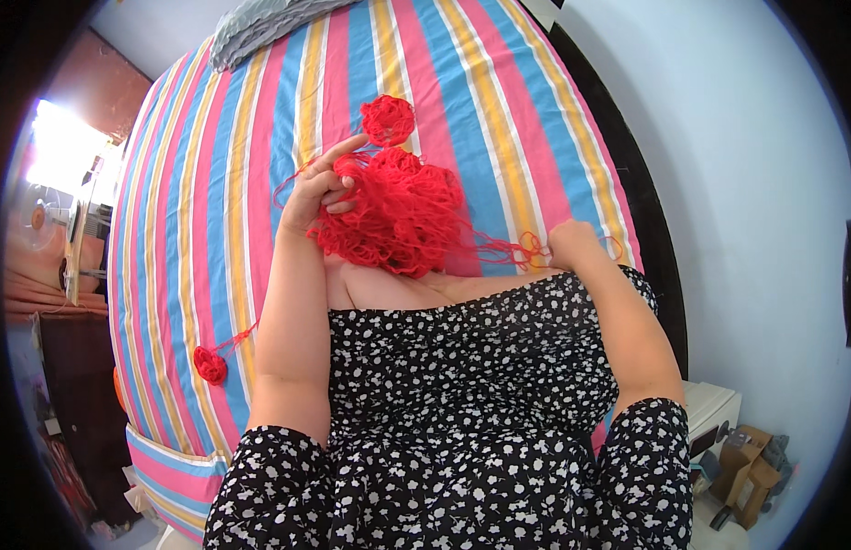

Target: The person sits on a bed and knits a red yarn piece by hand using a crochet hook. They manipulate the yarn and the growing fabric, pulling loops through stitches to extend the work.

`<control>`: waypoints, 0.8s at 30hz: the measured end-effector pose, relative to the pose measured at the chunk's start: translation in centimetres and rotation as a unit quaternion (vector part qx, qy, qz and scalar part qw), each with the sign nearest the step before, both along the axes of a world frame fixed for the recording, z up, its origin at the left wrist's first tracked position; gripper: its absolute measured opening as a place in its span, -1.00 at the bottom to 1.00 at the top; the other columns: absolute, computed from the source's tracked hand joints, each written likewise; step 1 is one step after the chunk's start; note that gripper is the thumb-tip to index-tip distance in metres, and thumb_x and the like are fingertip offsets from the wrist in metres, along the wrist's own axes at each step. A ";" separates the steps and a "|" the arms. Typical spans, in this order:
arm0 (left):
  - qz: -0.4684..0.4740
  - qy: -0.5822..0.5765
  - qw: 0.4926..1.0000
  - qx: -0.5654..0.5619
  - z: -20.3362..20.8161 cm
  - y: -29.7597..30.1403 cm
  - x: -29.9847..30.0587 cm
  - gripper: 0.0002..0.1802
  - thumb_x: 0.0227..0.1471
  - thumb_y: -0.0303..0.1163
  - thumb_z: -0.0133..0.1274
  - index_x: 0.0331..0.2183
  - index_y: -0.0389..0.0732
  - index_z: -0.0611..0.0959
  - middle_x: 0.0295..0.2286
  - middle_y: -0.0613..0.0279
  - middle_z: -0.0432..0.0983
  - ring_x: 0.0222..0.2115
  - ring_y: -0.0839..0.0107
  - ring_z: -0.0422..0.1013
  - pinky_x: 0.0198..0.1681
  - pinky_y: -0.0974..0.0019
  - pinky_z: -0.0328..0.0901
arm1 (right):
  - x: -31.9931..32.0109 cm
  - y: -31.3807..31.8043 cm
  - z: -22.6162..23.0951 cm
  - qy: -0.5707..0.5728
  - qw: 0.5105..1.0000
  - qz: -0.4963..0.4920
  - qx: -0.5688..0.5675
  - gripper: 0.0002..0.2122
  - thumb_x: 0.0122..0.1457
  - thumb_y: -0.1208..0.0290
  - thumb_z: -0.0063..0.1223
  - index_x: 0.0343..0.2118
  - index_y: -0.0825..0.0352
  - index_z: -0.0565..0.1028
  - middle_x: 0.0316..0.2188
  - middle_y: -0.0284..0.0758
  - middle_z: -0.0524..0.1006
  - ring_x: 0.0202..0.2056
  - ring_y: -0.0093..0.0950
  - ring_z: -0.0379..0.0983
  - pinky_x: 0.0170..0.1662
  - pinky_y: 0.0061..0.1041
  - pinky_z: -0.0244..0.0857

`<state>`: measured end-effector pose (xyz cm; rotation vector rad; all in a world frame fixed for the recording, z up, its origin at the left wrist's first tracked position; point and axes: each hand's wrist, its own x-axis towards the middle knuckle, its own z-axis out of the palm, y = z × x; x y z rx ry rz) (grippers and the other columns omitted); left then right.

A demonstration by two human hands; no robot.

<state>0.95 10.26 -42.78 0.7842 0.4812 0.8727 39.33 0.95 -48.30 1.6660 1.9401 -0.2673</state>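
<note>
A big loose tangle of red yarn (398,215) lies over my bare legs in the middle of the head view. My left hand (317,191) is at the tangle's left side, its index finger stretched out and its other fingers curled in on the yarn. Several red strands (508,247) run from the tangle to the right. There my right hand (574,246) is closed in a fist around them, and a thin loop of yarn sticks out beyond it. Just past the tangle lies a round red yarn bundle (387,120).
I sit on a bed with a striped sheet (214,202). A small red yarn ball (210,365) trails a strand by my left arm. Grey folded cloth (260,27) lies at the far edge. A wall (746,183) rises on the right, with a cardboard box (748,472) below.
</note>
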 end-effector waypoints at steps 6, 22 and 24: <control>0.007 0.015 1.000 0.003 0.5 0.2 0.3 -0.25 -0.25 -0.68 -0.25 0.11 -0.27 0.23 -0.69 0.50 0.16 -0.76 0.73 -0.09 -0.72 0.63 -0.09 | -1.0 0.5 -2.1 0.010 0.997 0.069 -0.034 -0.81 -0.19 0.29 0.18 -0.46 0.21 0.59 -0.40 -0.29 0.57 -0.26 -0.35 0.50 -0.22 -0.40 0.37; 0.027 0.007 1.000 -0.003 0.6 0.2 -0.1 -0.27 -0.17 -0.67 -0.22 0.14 -0.26 0.16 -0.77 0.50 0.00 -0.80 0.70 -0.14 -0.73 0.61 -0.10 | 10.3 0.1 2.9 0.345 0.830 -0.250 0.361 -0.85 -0.09 0.35 0.08 -0.50 0.31 0.53 -0.53 -0.27 0.52 -0.43 -0.45 0.48 -0.37 -0.50 0.32; 0.038 0.004 0.999 -0.001 0.3 0.0 -0.5 -0.27 -0.17 -0.66 -0.23 0.14 -0.26 0.17 -0.77 0.51 0.00 -0.79 0.70 -0.13 -0.73 0.62 -0.11 | 15.1 -0.9 6.4 0.402 0.762 -0.340 0.376 -0.83 -0.02 0.38 0.04 -0.43 0.38 0.52 -0.56 -0.40 0.48 -0.47 -0.57 0.36 -0.33 -0.56 0.27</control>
